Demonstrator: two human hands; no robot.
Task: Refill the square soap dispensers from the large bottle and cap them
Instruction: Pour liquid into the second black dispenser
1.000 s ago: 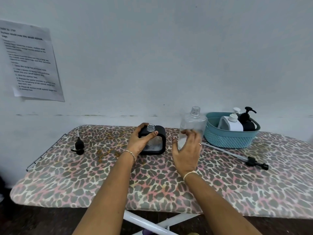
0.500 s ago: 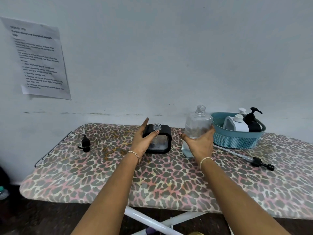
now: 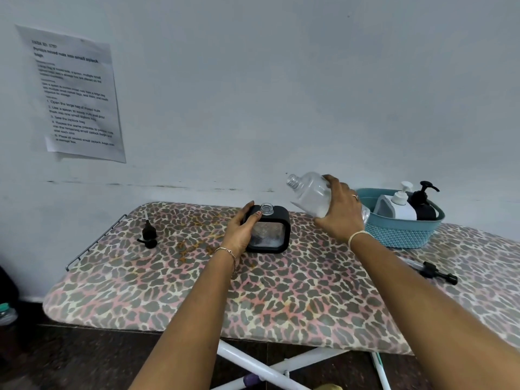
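A black square soap dispenser (image 3: 270, 230) with a clear front and an open threaded neck stands on the leopard-print ironing board (image 3: 197, 291). My left hand (image 3: 242, 230) grips its left side. My right hand (image 3: 342, 212) holds the large clear bottle (image 3: 311, 197) lifted off the board and tilted left, its open mouth up and to the right of the dispenser's neck. A black pump cap (image 3: 147, 235) lies at the board's left. A long black pump with tube (image 3: 432, 273) lies at the right.
A teal basket (image 3: 405, 233) at the back right holds a white dispenser (image 3: 398, 205) and a black dispenser (image 3: 422, 205), both with pumps. A printed sheet (image 3: 76, 94) hangs on the wall. White board legs (image 3: 253, 364) show below.
My right hand has lifted the large bottle off the board and tipped its mouth leftward toward the dispenser. My left hand stays on the dispenser.
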